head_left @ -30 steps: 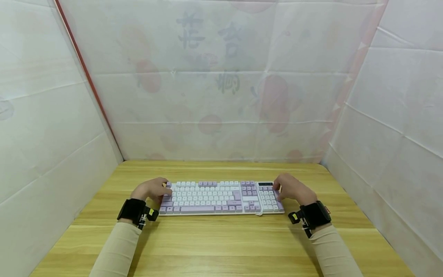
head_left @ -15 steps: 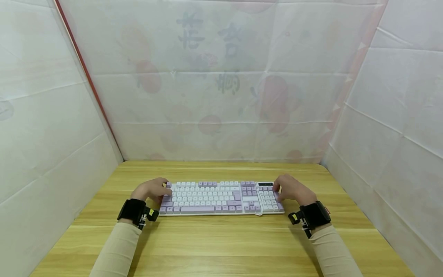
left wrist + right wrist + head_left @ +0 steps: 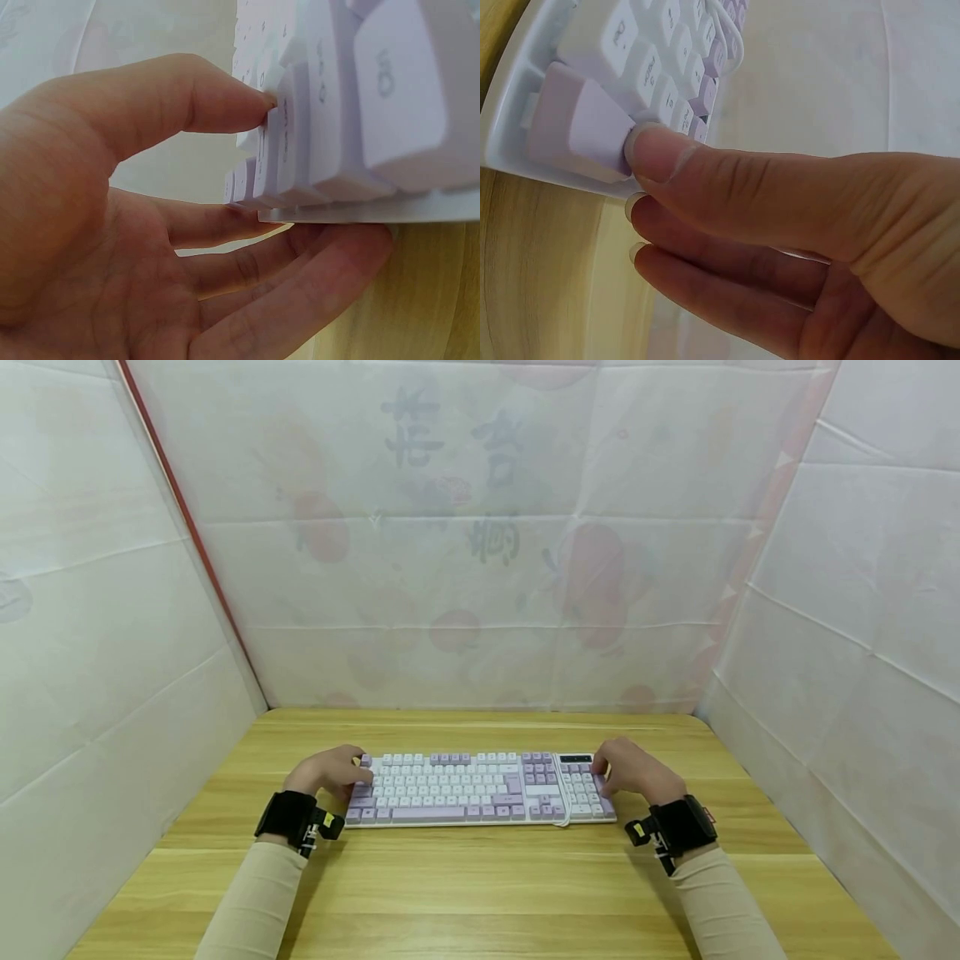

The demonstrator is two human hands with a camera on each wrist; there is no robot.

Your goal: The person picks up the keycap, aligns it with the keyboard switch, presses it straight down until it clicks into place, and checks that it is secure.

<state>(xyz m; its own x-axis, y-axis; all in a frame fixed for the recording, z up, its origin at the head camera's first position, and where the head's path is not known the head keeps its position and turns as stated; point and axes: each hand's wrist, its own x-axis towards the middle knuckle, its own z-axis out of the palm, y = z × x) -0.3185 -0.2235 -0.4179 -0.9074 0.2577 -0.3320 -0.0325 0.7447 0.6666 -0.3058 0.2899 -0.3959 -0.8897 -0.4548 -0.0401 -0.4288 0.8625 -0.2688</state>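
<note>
A white and lilac computer keyboard (image 3: 446,792) lies lengthwise across the wooden table, its key rows facing up. At its left end my left hand (image 3: 333,770) grips the short side; in the left wrist view the thumb (image 3: 225,101) presses on the keys while the other fingers curl at the underside edge. My right hand (image 3: 637,770) holds the right end, by the number pad. There the right wrist view has the thumb (image 3: 664,154) on a lilac key and the fingertips at the side edge below. A white cable (image 3: 561,789) runs over the keyboard near the number pad.
The wooden table (image 3: 480,893) has rounded far corners. Pale printed cloth walls (image 3: 480,577) stand behind it and on both sides, with a red strip (image 3: 183,518) up the back left corner. Black camera straps (image 3: 682,827) wrap the wrists.
</note>
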